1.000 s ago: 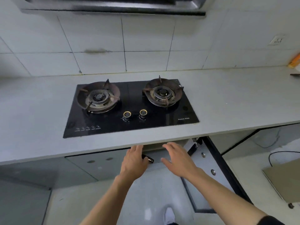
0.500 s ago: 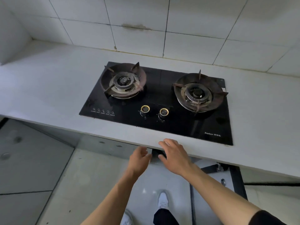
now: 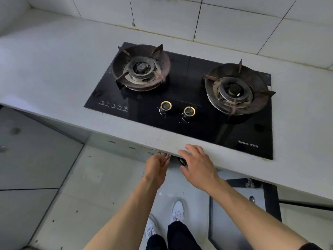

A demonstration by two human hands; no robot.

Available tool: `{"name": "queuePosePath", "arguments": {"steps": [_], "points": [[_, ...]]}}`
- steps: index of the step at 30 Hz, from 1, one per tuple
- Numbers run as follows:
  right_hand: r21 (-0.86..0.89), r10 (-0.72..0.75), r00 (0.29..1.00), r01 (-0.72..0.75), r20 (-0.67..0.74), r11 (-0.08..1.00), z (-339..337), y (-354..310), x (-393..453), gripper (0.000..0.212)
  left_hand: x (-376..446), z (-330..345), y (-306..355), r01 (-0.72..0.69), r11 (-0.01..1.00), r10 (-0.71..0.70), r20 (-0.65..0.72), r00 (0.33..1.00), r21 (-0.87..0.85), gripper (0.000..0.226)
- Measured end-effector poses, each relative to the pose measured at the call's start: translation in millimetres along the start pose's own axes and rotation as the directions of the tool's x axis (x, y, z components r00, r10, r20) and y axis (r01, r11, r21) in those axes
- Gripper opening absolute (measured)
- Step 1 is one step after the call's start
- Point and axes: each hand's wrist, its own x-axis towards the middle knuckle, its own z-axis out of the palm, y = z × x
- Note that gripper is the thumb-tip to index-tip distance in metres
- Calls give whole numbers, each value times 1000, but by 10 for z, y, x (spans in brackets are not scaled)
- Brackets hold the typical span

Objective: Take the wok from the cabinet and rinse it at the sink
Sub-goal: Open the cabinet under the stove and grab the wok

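Only a short black handle end [image 3: 182, 161] shows under the front edge of the grey countertop [image 3: 54, 78]; whatever it belongs to is hidden inside the cabinet, and no wok body is visible. My left hand [image 3: 157, 167] reaches toward the gap just left of that handle, fingers extended, holding nothing. My right hand [image 3: 197, 166] hovers just right of the handle with fingers spread, its fingertips over the counter's lip. Neither hand touches the handle.
A black two-burner gas hob [image 3: 180, 98] with two knobs is set into the counter above the hands. An open cabinet door [image 3: 234, 215] with a dark frame stands at the lower right. Grey cabinet fronts [image 3: 32, 150] lie left. My feet [image 3: 177, 211] stand on the pale floor.
The view has swung left, tilted down and come closer to the hob. Both hands stay at the counter's front edge on either side of the black handle, the right one slightly farther forward.
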Motion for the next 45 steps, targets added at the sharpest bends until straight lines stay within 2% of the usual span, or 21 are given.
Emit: {"name": "queuePosePath", "arguments": {"steps": [6, 10, 14, 16, 19, 22, 24, 26, 29, 33, 35, 37, 39, 42, 45], "points": [[-15, 2, 1000, -2, -30, 1000, 40, -11, -30, 57, 15, 49, -35, -66, 995, 59, -93, 994, -77, 49], [-21, 10, 1000, -10, -27, 1000, 56, -24, -41, 57, -15, 110, 3, -80, 989, 69, -87, 994, -122, 33], [-24, 5, 999, -5, -33, 1000, 45, -19, -36, 57, -20, 53, -14, -68, 988, 64, -30, 997, -141, 42], [-32, 0, 1000, -1, -30, 999, 48, -12, -33, 57, -12, 14, -52, -66, 987, 60, -47, 997, -146, 42], [-36, -6, 1000, 5, -21, 999, 54, -11, -11, 56, -13, -54, -87, -86, 996, 82, -107, 991, -38, 23], [-11, -8, 999, 8, -33, 1000, 59, -61, 10, 52, -79, -194, -150, -83, 985, 109, -171, 979, 153, 6], [-7, -38, 999, 38, -28, 999, 74, -138, 14, 51, -148, -280, -192, -81, 948, 159, -239, 958, 309, 20], [2, -84, 996, 84, -10, 996, 95, -235, 21, 52, -226, -364, -244, -69, 886, 233, -312, 921, 458, 39], [9, -129, 992, 129, 10, 992, 121, -368, 49, 54, -338, -537, -324, -86, 774, 365, -331, 870, 628, 49], [-26, -96, 995, 97, 35, 995, 141, -475, 64, 58, -416, -810, -374, -95, 663, 442, -287, 850, 742, 52], [-58, -66, 997, 69, 40, 996, 158, -539, 45, 60, -489, -939, -398, -166, 586, 509, -201, 837, 793, 65], [-78, -41, 998, 45, 44, 996, 189, -652, 4, 61, -565, -1082, -407, -224, 447, 583, -92, 807, 866, 91], [-72, -29, 999, 32, 44, 997, 244, -811, -57, 61, -626, -1222, -371, -217, 263, 636, 1, 772, 940, 103], [-26, -9, 998, 11, 62, 1000, 359, -1085, -180, 61, -695, -1387, -282, -170, -3, 637, 133, 759, 985, 98], [16, 13, 997, -14, 82, 1000, 476, -1336, -310, 62, -768, -1580, -212, -194, -135, 561, 236, 794, 972, 92]]}}
